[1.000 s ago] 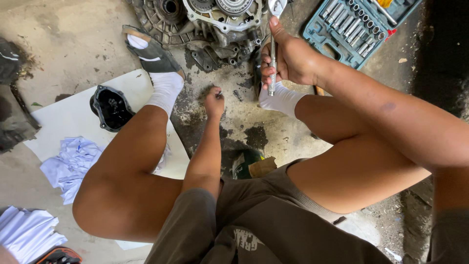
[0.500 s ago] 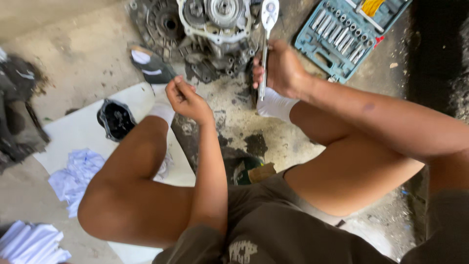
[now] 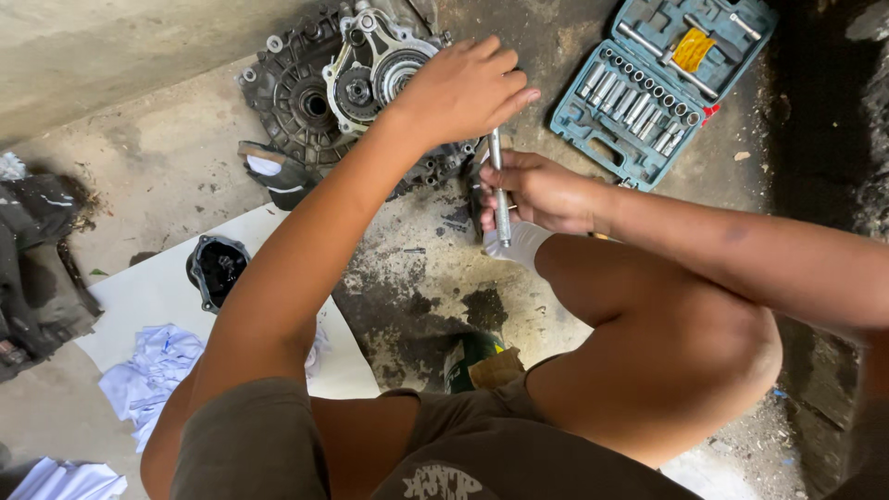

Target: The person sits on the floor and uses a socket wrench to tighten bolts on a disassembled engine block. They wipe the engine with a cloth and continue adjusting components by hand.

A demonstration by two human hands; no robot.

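Observation:
A greasy metal engine case (image 3: 319,88) with gears and a round bearing lies on the concrete floor ahead of me. My left hand (image 3: 463,88) reaches over its right side, fingers curled down onto the case edge. My right hand (image 3: 542,190) is closed around the handle of a chrome ratchet wrench (image 3: 500,190), which stands nearly upright between the two hands, its head hidden under my left hand. My knees frame the view, white socks at my feet.
An open blue socket set case (image 3: 662,83) lies at the upper right. A white sheet (image 3: 157,296) on the left carries a black round part (image 3: 218,268) and crumpled white rags (image 3: 153,370). Dark oil stains mark the floor; a green object (image 3: 477,361) lies under my leg.
My left hand rose from the floor and reached forward onto the engine case. The right hand kept the ratchet, now lower beside my foot. The camera tilted toward the case.

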